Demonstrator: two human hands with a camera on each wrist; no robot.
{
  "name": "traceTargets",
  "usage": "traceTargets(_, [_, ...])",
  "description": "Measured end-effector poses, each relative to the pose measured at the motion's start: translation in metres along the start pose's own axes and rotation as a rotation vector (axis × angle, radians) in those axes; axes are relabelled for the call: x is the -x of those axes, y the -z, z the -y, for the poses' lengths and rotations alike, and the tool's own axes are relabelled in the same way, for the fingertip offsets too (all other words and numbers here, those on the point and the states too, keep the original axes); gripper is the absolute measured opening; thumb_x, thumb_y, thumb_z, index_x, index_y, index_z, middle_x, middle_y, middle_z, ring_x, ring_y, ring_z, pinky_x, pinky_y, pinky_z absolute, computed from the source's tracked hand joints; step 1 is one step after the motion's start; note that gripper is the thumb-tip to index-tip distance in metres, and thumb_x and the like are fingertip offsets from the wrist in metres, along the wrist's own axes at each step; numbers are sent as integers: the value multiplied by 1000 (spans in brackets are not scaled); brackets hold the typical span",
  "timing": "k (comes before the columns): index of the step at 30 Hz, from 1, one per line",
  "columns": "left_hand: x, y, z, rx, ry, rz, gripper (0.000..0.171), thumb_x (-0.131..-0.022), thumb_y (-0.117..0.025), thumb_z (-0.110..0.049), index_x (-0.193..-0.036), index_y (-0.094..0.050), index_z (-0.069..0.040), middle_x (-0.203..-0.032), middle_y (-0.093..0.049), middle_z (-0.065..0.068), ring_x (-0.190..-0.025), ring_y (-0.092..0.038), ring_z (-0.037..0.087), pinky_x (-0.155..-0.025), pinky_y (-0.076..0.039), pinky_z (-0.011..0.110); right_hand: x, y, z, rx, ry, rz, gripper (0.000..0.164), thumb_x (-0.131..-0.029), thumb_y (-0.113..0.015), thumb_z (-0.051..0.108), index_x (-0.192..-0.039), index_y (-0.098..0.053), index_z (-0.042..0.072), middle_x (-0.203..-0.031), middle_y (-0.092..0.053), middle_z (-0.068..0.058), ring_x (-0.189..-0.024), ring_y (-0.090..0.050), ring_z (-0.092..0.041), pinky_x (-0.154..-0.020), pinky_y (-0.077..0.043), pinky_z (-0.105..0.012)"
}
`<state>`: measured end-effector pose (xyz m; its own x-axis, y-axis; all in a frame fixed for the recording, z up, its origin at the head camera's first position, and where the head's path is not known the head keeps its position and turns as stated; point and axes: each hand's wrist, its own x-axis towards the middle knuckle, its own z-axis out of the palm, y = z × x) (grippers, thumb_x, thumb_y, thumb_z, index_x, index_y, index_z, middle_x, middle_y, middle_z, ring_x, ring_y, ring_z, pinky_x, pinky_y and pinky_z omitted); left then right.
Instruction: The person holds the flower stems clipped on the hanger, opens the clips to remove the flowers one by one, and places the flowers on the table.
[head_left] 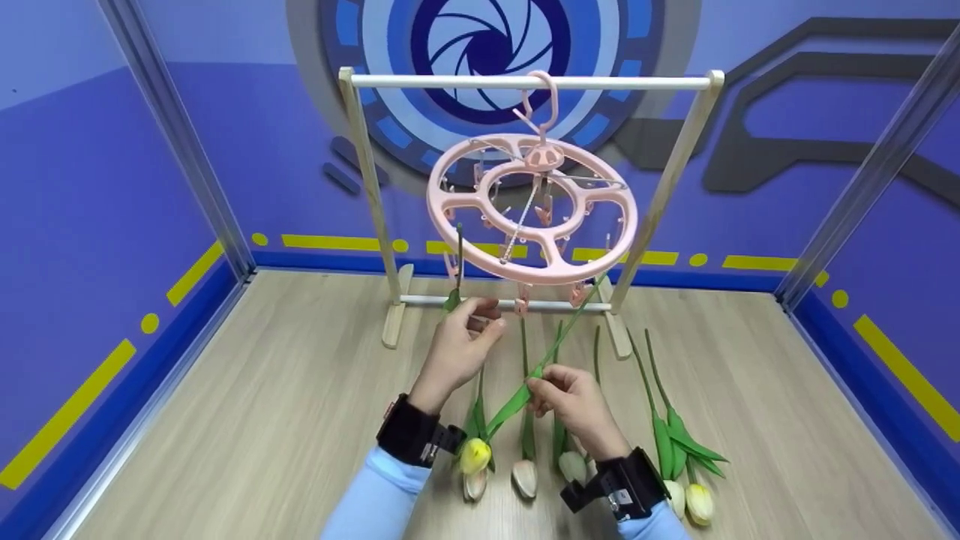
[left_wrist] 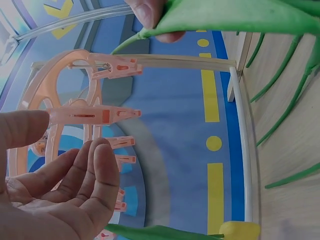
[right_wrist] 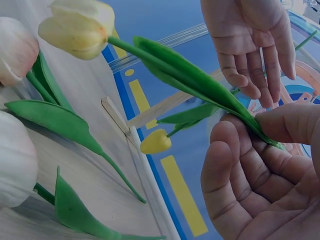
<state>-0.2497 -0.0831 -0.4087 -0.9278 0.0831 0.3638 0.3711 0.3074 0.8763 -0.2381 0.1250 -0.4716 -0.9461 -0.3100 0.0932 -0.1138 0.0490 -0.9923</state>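
My right hand [head_left: 581, 411] pinches a yellow tulip [head_left: 511, 407] at its stem and leaf between thumb and fingers. The bloom points down toward me and the bare stem end reaches up under the pink clip hanger [head_left: 553, 256]. My left hand [head_left: 459, 349] is raised below the hanger's front, fingers loosely bent and thumb apart. In the left wrist view a pink clip [left_wrist: 82, 115] shows beyond that thumb and fingertips. Another yellow tulip [right_wrist: 156, 141] hangs bloom down from the hanger's left side, partly hidden behind my left hand in the head view.
A wooden stand with a white top bar [head_left: 450, 81] carries the hanger by its hook. Several tulips lie on the wooden table, among them a pinkish one [head_left: 525, 480] and a pale yellow one [head_left: 700, 504] at right. Blue patterned walls [head_left: 150, 187] enclose the table.
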Motion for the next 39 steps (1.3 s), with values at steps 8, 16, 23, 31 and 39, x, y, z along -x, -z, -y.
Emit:
traceTargets(8, [16, 8, 10, -38, 5, -22, 34, -102, -63, -15, -133, -63, 0, -120, -69, 17, -102, -67, 28, -90, -55, 44, 0, 5, 2, 48, 0, -15, 18, -100, -66, 7, -98, -68, -11, -73, -67, -9, -66, -65, -15, -64, -56, -27])
traceTargets(16, [30, 18, 17, -63, 20, -51, 37, -102, -64, -14, -135, -61, 2, -122, -67, 18, -102, -66, 26, -87, -55, 37, -2, 11, 6, 81, -19, -24, 18, -101, -64, 8, -101, -70, -8, -75, -67, -7, -68, -66, -15, -65, -57, -27])
traceTargets(23, [41, 24, 23, -73, 30, -78, 37, -102, -65, -12, -135, -61, 4, -119, -68, 17, -100, -67, 26, -86, -56, 35, -4, 18, 10, 125, -23, 14, 20, -101, -63, 8, -107, -71, -10, -76, -68, -9, -68, -65, -14, -65, -57, -29])
traceTargets(31, [51, 29, 31, -69, 49, -107, 36, -103, -64, -15, -135, -62, 3, -122, -67, 18, -101, -66, 26, -86, -55, 34, -8, 20, 15, 141, -58, 60, 21, -101, -65, 10, -107, -71, -9, -80, -69, -6, -69, -65, -16, -64, -57, -27])
traceTargets(39, [61, 32, 36, -80, 67, -140, 37, -103, -64, -16, -135, -62, 3, -122, -68, 17, -99, -66, 26, -85, -55, 36, -15, 21, 13, 138, -95, 129, 21, -102, -63, 11, -101, -69, -9, -79, -67, -5, -69, -63, -15, -64, -56, -25])
